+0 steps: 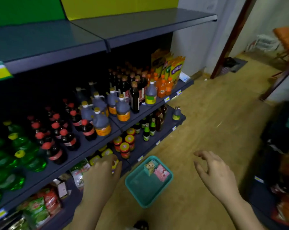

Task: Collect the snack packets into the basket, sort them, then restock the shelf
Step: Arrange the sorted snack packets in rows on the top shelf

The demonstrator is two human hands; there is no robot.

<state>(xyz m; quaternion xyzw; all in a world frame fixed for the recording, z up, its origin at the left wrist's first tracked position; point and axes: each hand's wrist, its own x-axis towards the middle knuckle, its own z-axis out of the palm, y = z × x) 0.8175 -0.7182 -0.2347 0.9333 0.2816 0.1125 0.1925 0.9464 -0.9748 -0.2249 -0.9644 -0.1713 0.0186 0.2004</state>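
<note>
A teal basket point(143, 190) sits on the floor in front of the lower shelf. Inside it, at the far end, lie two snack packets: a beige-green one point(149, 166) and a pink one point(162, 174). My left hand point(101, 176) reaches to the edge of the lower shelf, its fingers curled round a small yellow packet point(115, 163). More yellow packets point(107, 152) lie on that shelf just beyond it. My right hand point(214, 171) hovers over the floor to the right of the basket, fingers spread and holding nothing.
The dark shelf unit point(140, 112) on the left carries cola bottles point(69, 140), sauce jugs point(102, 123), green bottles and red-lidded jars point(124, 149). Bagged snacks point(40, 206) fill the bottom left. Another rack point(283, 163) stands at the right. A doorway lies at the back.
</note>
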